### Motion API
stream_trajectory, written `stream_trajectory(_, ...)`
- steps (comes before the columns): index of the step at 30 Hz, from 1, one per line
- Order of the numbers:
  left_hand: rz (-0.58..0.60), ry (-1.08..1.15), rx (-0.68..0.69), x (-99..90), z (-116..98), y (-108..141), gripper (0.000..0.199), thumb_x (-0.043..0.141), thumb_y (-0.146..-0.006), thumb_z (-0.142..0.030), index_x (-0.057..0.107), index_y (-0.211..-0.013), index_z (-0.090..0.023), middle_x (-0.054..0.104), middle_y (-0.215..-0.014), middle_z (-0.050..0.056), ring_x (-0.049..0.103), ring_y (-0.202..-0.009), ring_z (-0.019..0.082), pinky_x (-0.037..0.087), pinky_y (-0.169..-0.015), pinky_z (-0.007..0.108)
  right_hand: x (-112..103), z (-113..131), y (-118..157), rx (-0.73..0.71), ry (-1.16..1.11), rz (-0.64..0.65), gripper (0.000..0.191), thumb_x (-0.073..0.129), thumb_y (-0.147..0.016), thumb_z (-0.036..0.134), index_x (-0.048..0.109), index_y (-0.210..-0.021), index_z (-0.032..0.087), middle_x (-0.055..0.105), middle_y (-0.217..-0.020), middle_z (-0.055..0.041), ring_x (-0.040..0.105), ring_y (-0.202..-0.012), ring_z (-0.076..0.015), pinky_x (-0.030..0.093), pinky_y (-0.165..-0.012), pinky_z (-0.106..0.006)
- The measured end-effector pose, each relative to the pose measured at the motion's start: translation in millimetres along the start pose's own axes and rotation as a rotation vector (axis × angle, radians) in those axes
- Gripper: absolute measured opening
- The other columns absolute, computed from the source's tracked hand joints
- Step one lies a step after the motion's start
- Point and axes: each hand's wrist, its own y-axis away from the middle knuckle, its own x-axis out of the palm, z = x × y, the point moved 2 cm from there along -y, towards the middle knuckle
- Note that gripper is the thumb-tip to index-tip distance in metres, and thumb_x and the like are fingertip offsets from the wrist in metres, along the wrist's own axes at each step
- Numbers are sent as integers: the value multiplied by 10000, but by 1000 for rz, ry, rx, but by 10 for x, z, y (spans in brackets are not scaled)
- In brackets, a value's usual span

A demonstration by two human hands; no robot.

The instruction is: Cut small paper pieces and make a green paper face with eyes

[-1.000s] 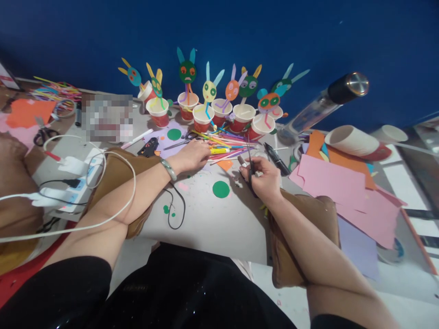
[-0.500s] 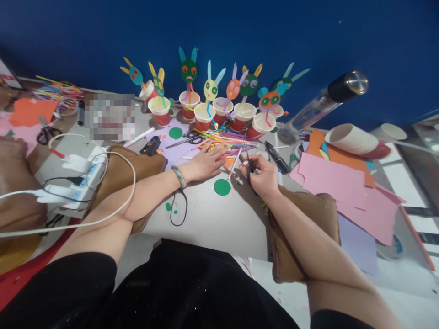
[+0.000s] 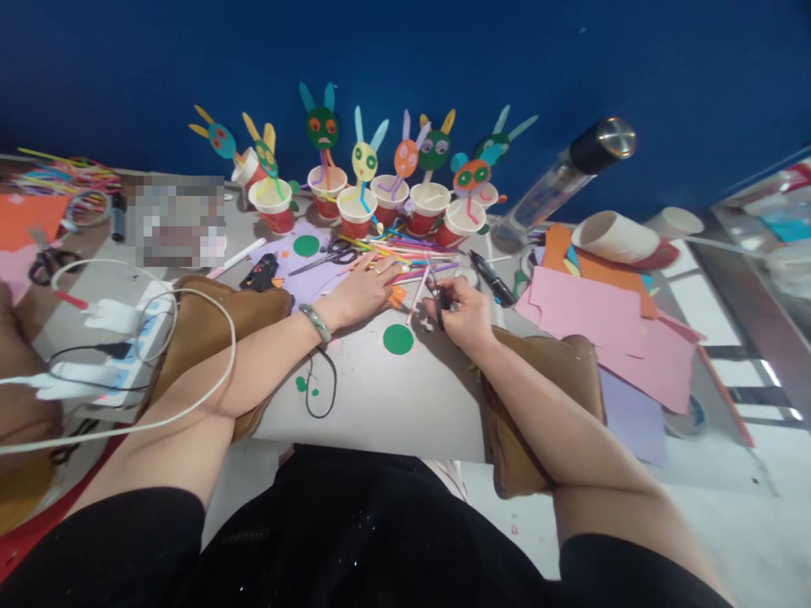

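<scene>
L hand [image 3: 364, 291] lies palm-down, fingers loosely spread over a pile of thin coloured sticks [image 3: 415, 247]; can't tell if it grips any. R hand [image 3: 467, 314] is curled round black-handled scissors [image 3: 442, 312], metal blades pointing up twd the pile. Flat, round green disc [image 3: 399, 339] sits on the smooth grey table [image 3: 380, 409], btwn hands & a bit nearer the body. Behind: red/white paper cups [image 3: 356, 225] w/ eared paper faces, plus a clear bottle [image 3: 550, 201]. Soft brown cushions [image 3: 568, 371] under both forearms; white cable [image 3: 235, 328] loops across L forearm; black marker [image 3: 492, 279] nr R hand. Vs 1 sec ago, L hand's closer to disc & a pale stick [image 3: 416, 297] now shows by the scissors.
</scene>
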Motion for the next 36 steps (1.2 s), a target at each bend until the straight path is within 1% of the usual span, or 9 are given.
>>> stream_trajectory(4, -32, -22, -21, 51, 14, -39, 268, 513, -985, -159, 773, -1037, -124, 666, -1367, 176, 535, -1381, 325, 365, -1207, 522, 26, 16, 11, -2, -25, 8, 204, 710, -746, 314, 708, -920, 207, 644, -632, 20, 588, -581, -162, 505, -637, -309)
stream_trajectory(8, -57, 1, -48, 57, 19, -49, 331, 429, -972, -71, 751, -1033, -120, 711, -1231, 186, 589, -1280, 309, 393, -1163, 502, 36, 24, 25, 28, -14, 24, 194, 731, -750, 295, 708, -925, 215, 646, -633, 32, 572, -585, -153, 498, -627, -294)
stream_trajectory(12, -82, 74, -151, 25, 67, -24, 244, 478, -960, -136, 722, -973, -141, 719, -1175, 170, 611, -1203, 316, 440, -1077, 481, 37, 31, 25, 35, -12, 33, 196, 727, -748, 271, 710, -934, 211, 633, -626, 37, 557, -578, -146, 487, -620, -288)
stream_trajectory(15, -179, 239, -314, -13, 153, 3, 147, 553, -896, -152, 693, -940, -162, 738, -1091, 131, 649, -1085, 274, 489, -992, 425, 26, 33, 19, 31, -27, 39, 201, 726, -751, 275, 709, -940, 206, 636, -625, 31, 561, -579, -152, 489, -629, -296)
stream_trajectory(19, -322, 509, -520, -48, 252, 24, 146, 559, -826, -105, 655, -904, -183, 757, -963, 56, 665, -902, 182, 525, -857, 320, 7, 24, 17, 28, -18, 29, 185, 721, -760, 283, 707, -934, 218, 625, -618, 28, 564, -579, -164, 497, -633, -311)
stream_trajectory(23, -428, 830, -533, -79, 241, 9, 66, 674, -799, -185, 632, -849, -171, 736, -839, 25, 639, -746, 136, 506, -700, 255, -2, 23, 20, 33, -60, 11, 203, 754, -760, 306, 703, -935, 217, 648, -631, 19, 593, -584, -170, 528, -657, -332)
stream_trajectory(27, -397, 1039, -450, -142, 108, 7, 57, 689, -788, -206, 659, -804, -160, 718, -764, 21, 621, -689, 126, 492, -663, 249, -2, 66, 39, 99, -296, 75, 373, 847, -737, 437, 678, -980, 212, 752, -753, -25, 675, -596, -187, 570, -613, -335)
stream_trajectory(30, -351, 1030, -392, -175, -17, 19, 80, 677, -778, -203, 652, -713, -161, 682, -704, 2, 582, -679, 117, 453, -654, 239, 1, 96, 55, 114, -431, 134, 494, 909, -680, 494, 667, -1008, 215, 777, -785, -32, 708, -591, -190, 594, -588, -325)
stream_trajectory(36, -180, 1059, -368, -91, -152, 11, 141, 619, -801, -223, 634, -686, -142, 586, -641, -21, 491, -640, 99, 357, -607, 227, 16, 57, 61, 27, -433, 152, 482, 935, -670, 458, 682, -999, 212, 787, -777, -38, 752, -651, -206, 622, -631, -318)
